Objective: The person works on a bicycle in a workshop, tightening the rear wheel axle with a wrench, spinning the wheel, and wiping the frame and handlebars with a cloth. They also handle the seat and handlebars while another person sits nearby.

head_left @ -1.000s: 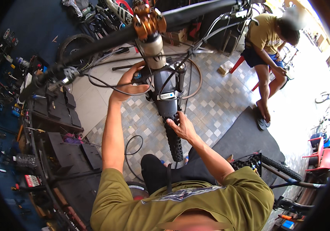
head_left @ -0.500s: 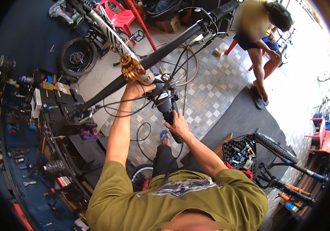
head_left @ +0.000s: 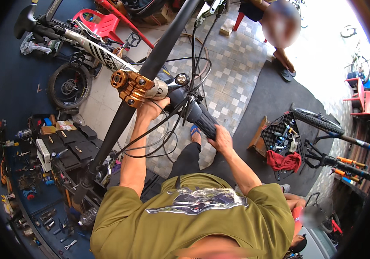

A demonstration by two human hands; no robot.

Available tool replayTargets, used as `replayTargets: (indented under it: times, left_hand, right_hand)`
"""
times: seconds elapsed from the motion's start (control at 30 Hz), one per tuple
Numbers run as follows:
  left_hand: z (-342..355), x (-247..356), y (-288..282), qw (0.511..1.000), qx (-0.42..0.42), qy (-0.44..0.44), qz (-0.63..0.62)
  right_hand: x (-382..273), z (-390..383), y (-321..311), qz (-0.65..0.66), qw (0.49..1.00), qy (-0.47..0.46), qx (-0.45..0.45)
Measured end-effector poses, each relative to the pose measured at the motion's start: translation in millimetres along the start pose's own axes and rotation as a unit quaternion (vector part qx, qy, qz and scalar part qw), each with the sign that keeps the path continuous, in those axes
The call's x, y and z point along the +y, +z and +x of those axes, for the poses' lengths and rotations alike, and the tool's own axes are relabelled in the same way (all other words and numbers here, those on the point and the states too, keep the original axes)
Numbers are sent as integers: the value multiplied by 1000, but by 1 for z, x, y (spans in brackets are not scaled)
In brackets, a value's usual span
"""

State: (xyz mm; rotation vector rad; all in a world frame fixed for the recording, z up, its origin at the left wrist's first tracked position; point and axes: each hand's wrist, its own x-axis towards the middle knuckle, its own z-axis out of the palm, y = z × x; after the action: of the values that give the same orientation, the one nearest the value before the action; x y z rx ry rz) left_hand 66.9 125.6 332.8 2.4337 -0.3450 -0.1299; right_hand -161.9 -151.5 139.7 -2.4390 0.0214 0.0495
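Observation:
A mountain bike stands before me, its white frame (head_left: 94,48) running to the far left. A bronze-coloured stem (head_left: 134,88) clamps the black handlebar (head_left: 157,54), which slants across the view. Just under the stem, my left hand (head_left: 150,110) is closed around the head tube area; its fingers are partly hidden. My right hand (head_left: 221,139) grips a black ribbed part, apparently the front tyre (head_left: 206,123), below the fork crown (head_left: 180,100). Black cables (head_left: 167,140) loop over my left forearm and around the fork.
At left stands a workbench (head_left: 74,142) beside a dark tool board (head_left: 64,220). An open case of tools (head_left: 286,134), a red cloth (head_left: 284,160) and another bike's wheel (head_left: 317,121) lie at right. One person (head_left: 280,30) sits at far right; another (head_left: 297,216) is at lower right.
The handlebar has swung steeper, its far end now out at the top. My right hand has shifted right and slightly down with the tyre. The view has moved; a person appears at lower right.

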Motion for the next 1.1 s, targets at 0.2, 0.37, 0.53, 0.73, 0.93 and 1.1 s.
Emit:
replayTargets:
  times: [0.2,0.37,0.53,0.73,0.93,1.1]
  left_hand:
    - [-10,6,-7,998,-12,-25,-64]
    - [-7,13,-16,999,-14,-13,-50]
    - [-8,17,-14,998,-23,-24,-54]
    - [-11,-26,-11,982,-104,-151,-47]
    - [1,-19,2,998,-26,-40,-41]
    - [0,-22,7,999,23,-4,-37]
  right_hand:
    - [121,-111,-31,-223,764,299,-526]
    - [90,-51,-140,-186,922,261,-216]
    - [-1,107,-315,-268,948,-6,171]
    - [-171,240,-443,-304,890,-263,213]
    - [-218,298,-465,-392,813,-394,172]
    - [-217,328,-461,-405,818,-400,86]
